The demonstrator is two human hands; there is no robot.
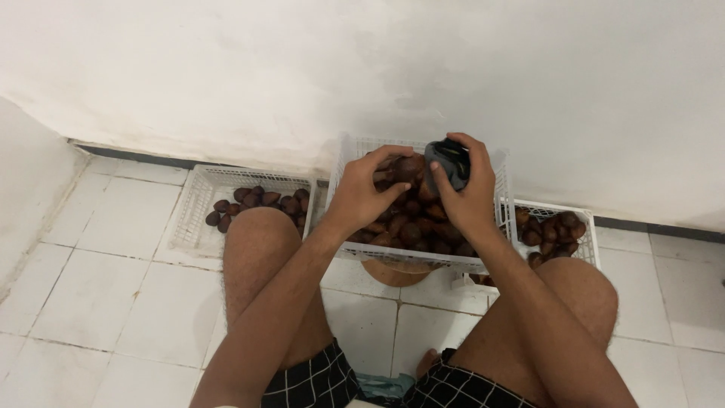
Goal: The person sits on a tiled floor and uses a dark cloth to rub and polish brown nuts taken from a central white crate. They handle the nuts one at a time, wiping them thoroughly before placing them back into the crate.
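Head view, person seated low on a white tiled floor, knees apart, facing a white wall

Left hand: over the middle crate, fingers curled down and closed on a brown fruit at the top of the pile. Fruit touches the pile under it, can't tell if it's lifted clear

Right hand: just beside the left, fingers wrapped round a dark grey cloth, gripping it. Cloth is bunched, sits right against the held fruit, above the back half of the crate

Middle crate: white plastic lattice, heaped with brown scaly fruit, between the knees and against the wall. It rests on something round and tan under its front edge, only partly visible, can't tell what it is

Left crate: same white type, on the floor beside the left knee, a smaller batch of fruit gathered in its far right corner, rest of the base bare

Right crate: behind the right knee, touching the middle crate's side, some fruit in it, front part hidden by the leg

Black shorts with white checks at frame bottom, toes showing between the thighs
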